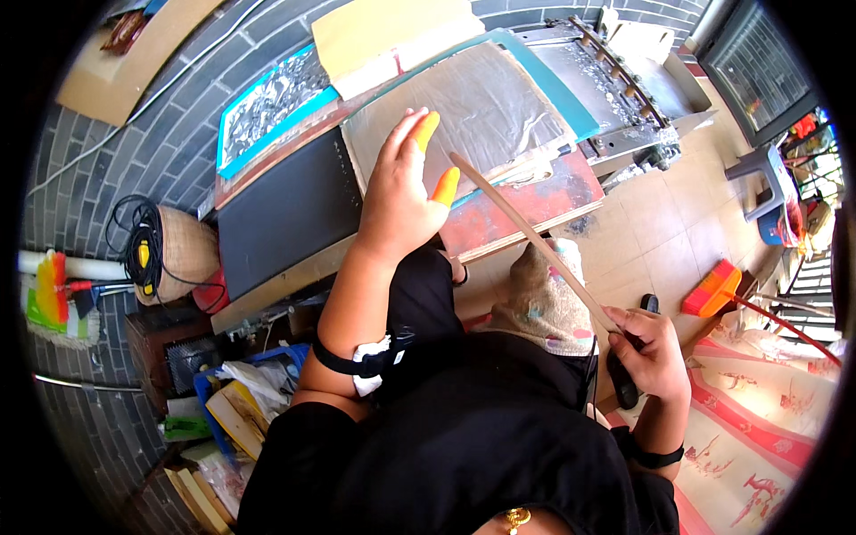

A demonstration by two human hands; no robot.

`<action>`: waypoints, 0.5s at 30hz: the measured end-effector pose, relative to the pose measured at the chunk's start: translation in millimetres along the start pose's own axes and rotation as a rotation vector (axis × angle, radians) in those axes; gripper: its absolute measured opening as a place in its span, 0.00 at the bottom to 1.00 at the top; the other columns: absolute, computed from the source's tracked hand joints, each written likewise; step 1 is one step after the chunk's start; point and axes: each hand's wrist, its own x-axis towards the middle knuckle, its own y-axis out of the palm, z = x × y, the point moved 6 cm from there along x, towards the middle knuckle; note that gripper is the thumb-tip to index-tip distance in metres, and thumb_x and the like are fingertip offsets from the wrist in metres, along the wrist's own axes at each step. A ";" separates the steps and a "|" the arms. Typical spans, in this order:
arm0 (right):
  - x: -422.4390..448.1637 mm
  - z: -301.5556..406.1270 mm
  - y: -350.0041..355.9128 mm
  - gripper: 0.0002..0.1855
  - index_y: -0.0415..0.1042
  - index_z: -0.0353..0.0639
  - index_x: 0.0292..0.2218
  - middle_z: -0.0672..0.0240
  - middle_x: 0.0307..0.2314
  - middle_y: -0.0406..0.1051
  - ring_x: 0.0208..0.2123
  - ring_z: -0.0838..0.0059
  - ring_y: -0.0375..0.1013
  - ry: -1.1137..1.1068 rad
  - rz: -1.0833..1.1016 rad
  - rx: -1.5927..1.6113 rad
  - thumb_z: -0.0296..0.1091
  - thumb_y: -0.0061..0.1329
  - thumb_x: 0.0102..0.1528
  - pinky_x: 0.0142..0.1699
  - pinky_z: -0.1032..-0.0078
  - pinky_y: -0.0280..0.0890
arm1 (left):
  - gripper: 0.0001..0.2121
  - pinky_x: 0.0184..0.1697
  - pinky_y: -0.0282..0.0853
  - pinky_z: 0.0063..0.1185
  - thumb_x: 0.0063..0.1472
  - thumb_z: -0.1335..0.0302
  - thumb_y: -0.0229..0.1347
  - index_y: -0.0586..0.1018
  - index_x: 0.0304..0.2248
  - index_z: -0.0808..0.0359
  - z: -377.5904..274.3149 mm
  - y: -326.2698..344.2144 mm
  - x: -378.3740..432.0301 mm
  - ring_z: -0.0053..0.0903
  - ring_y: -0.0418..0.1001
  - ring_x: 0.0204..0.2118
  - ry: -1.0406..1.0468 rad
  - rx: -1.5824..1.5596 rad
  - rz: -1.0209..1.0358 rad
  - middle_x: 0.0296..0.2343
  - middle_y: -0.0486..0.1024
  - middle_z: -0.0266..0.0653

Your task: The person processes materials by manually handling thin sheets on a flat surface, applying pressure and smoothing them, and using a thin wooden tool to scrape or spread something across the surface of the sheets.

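My left hand (400, 200) is raised in front of a flat stack on the workbench, its thumb apart from the fingers and nothing held. Yellow finger cots (445, 186) cover the thumb and one finger. My right hand (645, 354), at the lower right, grips one end of a long, thin, flat brown stick (535, 237). The stick slants up to the left, its far tip near the left thumb in the picture. Behind it lies the stack's top sheet (481, 100), greyish and wrinkled like plastic film. A patterned cloth (552, 297) covers my knee below the stick.
Around the stack are a reddish board (521, 214), a black panel (287, 200), a yellowish sheet (394, 37) and a blue-rimmed tray (277, 107) of shiny, crumpled material. A metal machine (582, 80) adjoins at right. A broom (712, 289) and grey stool (766, 177) stand farther right.
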 end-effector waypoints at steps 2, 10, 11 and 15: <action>-1.1 0.6 -3.1 0.18 0.71 0.29 0.40 0.59 0.20 0.64 0.20 0.73 0.62 0.015 -0.019 -0.030 0.13 0.46 0.44 0.27 0.79 0.58 | 0.27 0.58 0.56 0.29 0.50 0.78 0.58 0.65 0.50 0.71 6.5 -1.9 -5.9 0.43 0.58 0.56 -0.022 0.011 0.001 0.50 0.62 0.49; -12.6 -9.4 -18.1 0.18 0.70 0.27 0.39 0.61 0.20 0.65 0.21 0.74 0.62 0.008 -0.068 -0.049 0.13 0.46 0.44 0.28 0.79 0.58 | 0.26 0.58 0.55 0.30 0.50 0.75 0.58 0.65 0.49 0.73 8.8 8.7 -12.0 0.44 0.58 0.56 -0.028 0.001 0.040 0.49 0.63 0.52; -12.7 -10.0 -18.7 0.18 0.70 0.27 0.39 0.61 0.20 0.65 0.22 0.75 0.62 0.028 -0.072 -0.049 0.13 0.46 0.44 0.29 0.80 0.58 | 0.27 0.58 0.55 0.31 0.50 0.75 0.58 0.65 0.49 0.72 6.4 11.2 -12.0 0.44 0.58 0.56 -0.014 -0.003 0.053 0.49 0.63 0.52; -19.7 -23.5 -26.4 0.19 0.70 0.27 0.41 0.64 0.21 0.65 0.23 0.80 0.61 0.136 -0.121 0.012 0.13 0.47 0.44 0.30 0.82 0.58 | 0.26 0.58 0.56 0.31 0.50 0.75 0.59 0.67 0.49 0.69 -5.0 20.6 -12.8 0.44 0.57 0.57 0.028 0.001 0.103 0.50 0.63 0.49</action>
